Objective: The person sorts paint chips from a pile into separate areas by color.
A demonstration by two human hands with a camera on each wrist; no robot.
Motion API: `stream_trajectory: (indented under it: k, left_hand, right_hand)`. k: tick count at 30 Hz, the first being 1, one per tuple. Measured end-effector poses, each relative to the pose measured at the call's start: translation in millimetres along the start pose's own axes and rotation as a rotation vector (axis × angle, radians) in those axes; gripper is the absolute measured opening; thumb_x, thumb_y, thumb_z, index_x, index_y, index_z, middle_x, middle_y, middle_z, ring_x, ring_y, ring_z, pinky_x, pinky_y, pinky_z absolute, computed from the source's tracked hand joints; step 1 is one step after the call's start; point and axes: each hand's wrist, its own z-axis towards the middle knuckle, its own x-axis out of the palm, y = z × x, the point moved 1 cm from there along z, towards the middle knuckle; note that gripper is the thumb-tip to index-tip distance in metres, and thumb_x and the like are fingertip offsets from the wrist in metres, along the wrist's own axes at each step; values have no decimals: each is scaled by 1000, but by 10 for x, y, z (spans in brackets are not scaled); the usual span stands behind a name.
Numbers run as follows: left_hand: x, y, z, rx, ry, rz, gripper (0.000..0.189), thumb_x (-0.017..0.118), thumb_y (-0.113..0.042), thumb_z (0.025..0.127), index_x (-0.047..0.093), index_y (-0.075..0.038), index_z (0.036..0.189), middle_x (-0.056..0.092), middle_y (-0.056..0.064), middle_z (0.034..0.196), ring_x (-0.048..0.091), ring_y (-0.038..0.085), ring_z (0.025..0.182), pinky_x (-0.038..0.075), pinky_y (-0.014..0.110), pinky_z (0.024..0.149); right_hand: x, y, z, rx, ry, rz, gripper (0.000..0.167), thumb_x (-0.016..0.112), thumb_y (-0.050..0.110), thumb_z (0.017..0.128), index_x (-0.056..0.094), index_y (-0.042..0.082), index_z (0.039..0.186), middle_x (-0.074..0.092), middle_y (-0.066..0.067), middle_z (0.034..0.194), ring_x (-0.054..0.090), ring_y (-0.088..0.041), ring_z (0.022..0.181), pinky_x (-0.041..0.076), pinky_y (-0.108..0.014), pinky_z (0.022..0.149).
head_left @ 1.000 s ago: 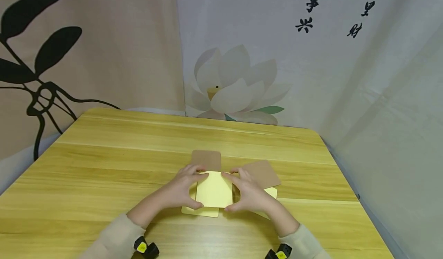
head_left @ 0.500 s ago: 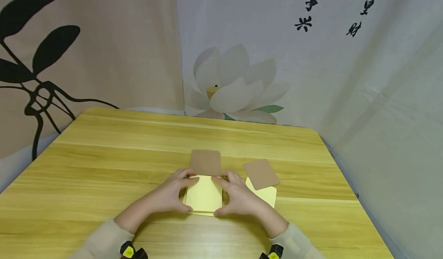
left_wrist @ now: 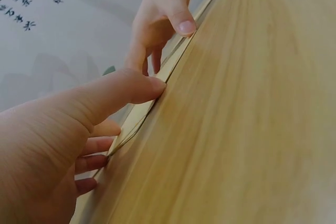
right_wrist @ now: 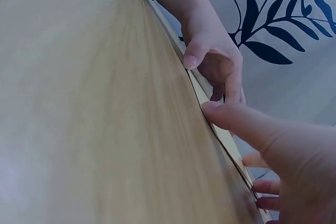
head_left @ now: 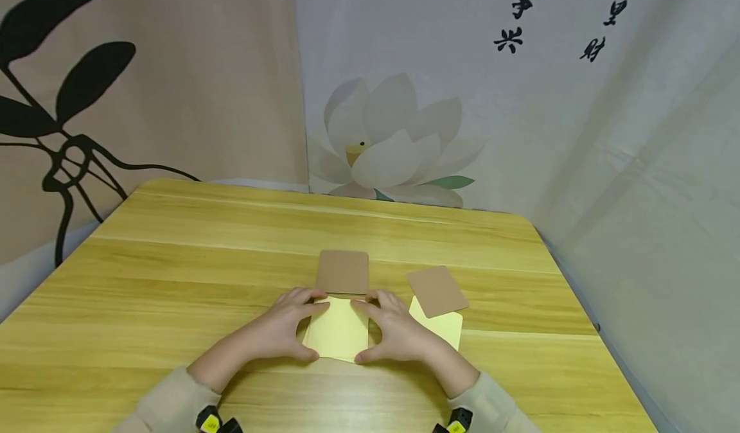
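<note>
A pale yellow square card (head_left: 338, 330) lies low over the table, close to the near edge of the brown card behind it. My left hand (head_left: 287, 328) holds its left side, thumb at the near corner and fingers at the far one. On the opposite side my right hand (head_left: 399, 331) grips it the same way. Both wrist views show the thumbs pressing on the near edge of the card (left_wrist: 137, 114), with a thin second edge just beneath it. Part of the card's far edge is covered by fingers.
A brown square card (head_left: 343, 271) lies directly behind the hands. To the right, another brown card (head_left: 437, 291) overlaps a yellow card (head_left: 446, 327), partly hidden by my right hand. All lie on a wooden table (head_left: 173, 279) with printed curtains (head_left: 405, 47) behind.
Both hands have carried the yellow card left and slightly nearer, lowering it over the yellow card that showed beneath. More of the brown card behind and of the right-hand cards is visible.
</note>
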Motion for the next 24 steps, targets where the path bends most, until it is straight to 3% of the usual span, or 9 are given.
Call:
stream_trajectory:
  k: [19,24]
  left_hand:
    - [-10,-1,-11,0,7,2,91,85,-47,63,53,-5,137,41,8,142,29,32,132,26,61,101]
    - [-24,-18,11,4,-17,13,93,86,-47,60,54,-6,136,42,8,140,31,30,130,27,59,101]
  right_hand:
    - [10,-41,6,-14,23,-20,95,78,57,70,38,21,148,34,-1,140,28,-22,130,27,-49,105]
    - [-37,-38,-17,-35,13,13,94,77,57,70,39,21,148,32,-2,143,27,-24,132,26,-51,105]
